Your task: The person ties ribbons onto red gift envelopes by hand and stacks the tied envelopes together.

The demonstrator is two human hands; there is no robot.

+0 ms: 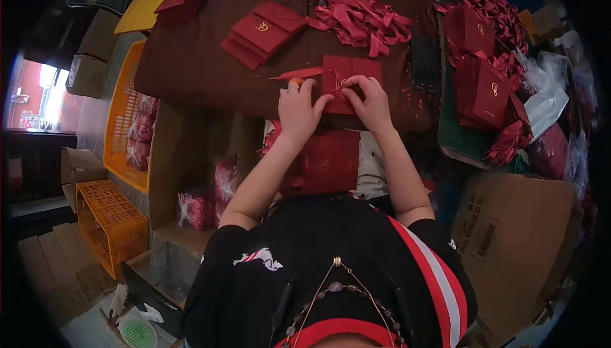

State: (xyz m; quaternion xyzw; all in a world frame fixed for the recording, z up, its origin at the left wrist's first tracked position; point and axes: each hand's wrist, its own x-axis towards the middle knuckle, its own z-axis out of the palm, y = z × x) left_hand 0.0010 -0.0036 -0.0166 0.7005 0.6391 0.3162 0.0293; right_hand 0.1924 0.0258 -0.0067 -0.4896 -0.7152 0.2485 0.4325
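Red packet [354, 68], one, gold-printed, lying near the edge of the brown-covered surface [188, 65] before us; our left hand [298, 107] half curled at its left side, our right hand [371, 104] bent over its front; whether either pinches red ribbon [301, 74] we cannot tell; beyond, stacked packets [266, 31], loose ribbons [363, 17]

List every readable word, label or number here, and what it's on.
"GS", probably, a stylised gold monogram: on the stacked red pouches and the pouches at right.
Gold mark, partly hidden: on the pouch at the right hand.
Carton print and label: too blurred to read.
Red lap item mark: too faint.
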